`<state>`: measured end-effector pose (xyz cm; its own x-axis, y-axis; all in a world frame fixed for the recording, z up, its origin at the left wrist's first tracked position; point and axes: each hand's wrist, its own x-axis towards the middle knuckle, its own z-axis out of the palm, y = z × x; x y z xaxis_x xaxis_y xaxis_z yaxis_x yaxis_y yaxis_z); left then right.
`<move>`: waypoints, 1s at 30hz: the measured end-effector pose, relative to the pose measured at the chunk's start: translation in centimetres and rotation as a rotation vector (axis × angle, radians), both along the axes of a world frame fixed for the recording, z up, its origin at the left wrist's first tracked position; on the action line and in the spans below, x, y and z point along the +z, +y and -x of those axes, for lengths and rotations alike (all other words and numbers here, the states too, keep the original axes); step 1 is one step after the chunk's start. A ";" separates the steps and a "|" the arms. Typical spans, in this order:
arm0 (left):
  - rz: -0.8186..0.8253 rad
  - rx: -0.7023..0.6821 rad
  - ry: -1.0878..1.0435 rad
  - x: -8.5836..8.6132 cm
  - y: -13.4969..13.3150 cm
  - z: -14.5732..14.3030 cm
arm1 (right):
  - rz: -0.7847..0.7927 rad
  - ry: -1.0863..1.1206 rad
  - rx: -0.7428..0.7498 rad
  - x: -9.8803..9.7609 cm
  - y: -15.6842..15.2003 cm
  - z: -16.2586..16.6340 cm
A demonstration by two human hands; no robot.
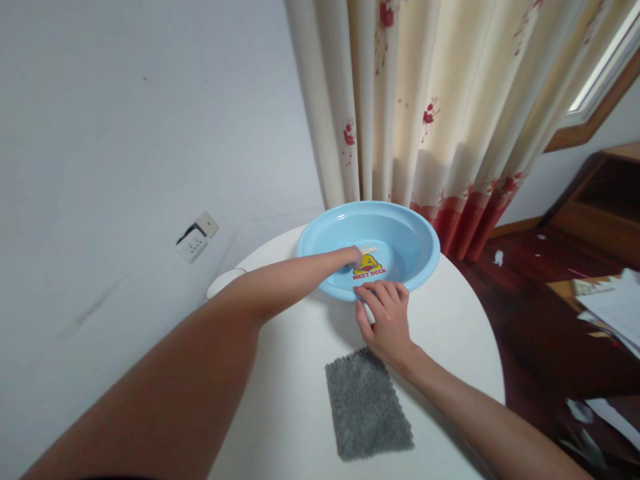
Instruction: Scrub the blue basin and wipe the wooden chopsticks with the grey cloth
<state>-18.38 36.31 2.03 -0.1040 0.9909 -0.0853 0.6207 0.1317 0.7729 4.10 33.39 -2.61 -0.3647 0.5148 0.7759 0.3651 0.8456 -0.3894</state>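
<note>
A light blue plastic basin (420, 230) with a yellow duck picture and red lettering on its bottom stands on a white round-ended table (290, 393). My left hand (354, 256) reaches down inside the basin, beside the duck picture. Its fingers are mostly hidden and blurred, so whether they hold anything does not show. The fingers of my right hand (387, 313) are hooked over the basin's near rim, with the thumb below on the outside. Just under my right wrist a grey cloth (367, 407) with scalloped edges lies flat on the table.
The table touches a pale wall (150, 120) on the left, with a loose wall socket (193, 245). A white rounded object (223, 283) shows behind my left forearm. Flowered curtains (400, 120) hang behind the basin. Papers (613, 307) lie at the right, above a dark red floor.
</note>
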 end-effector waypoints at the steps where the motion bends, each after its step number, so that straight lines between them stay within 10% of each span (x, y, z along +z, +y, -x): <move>1: -0.013 -0.002 -0.004 1.1 0.5 -0.2 | -0.009 0.001 -0.001 -0.1 0.0 0.0; 7: -0.074 0.071 0.069 10.6 3.3 0.6 | -0.050 -0.008 -0.006 -0.5 0.2 -0.2; 11: -0.203 0.194 -0.076 13.2 -5.3 5.3 | -0.082 -0.021 -0.018 -1.0 0.5 -0.4; 18: -0.238 0.673 -0.161 3.4 -22.2 11.8 | -0.152 -0.037 -0.044 -1.8 1.2 -0.3; 23: -0.245 0.733 -0.113 -2.5 -24.2 14.1 | -0.195 -0.033 -0.063 -2.3 1.8 -0.3; 30: -0.055 0.652 0.083 -4.6 -23.2 16.1 | -0.167 -0.033 -0.068 -2.3 2.5 0.9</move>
<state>-34.43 13.10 -2.54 -0.6888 0.7250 -0.0022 0.4846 0.4627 0.7424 3.19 35.87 -4.88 -0.3598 0.4045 0.8408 0.4339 0.8703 -0.2330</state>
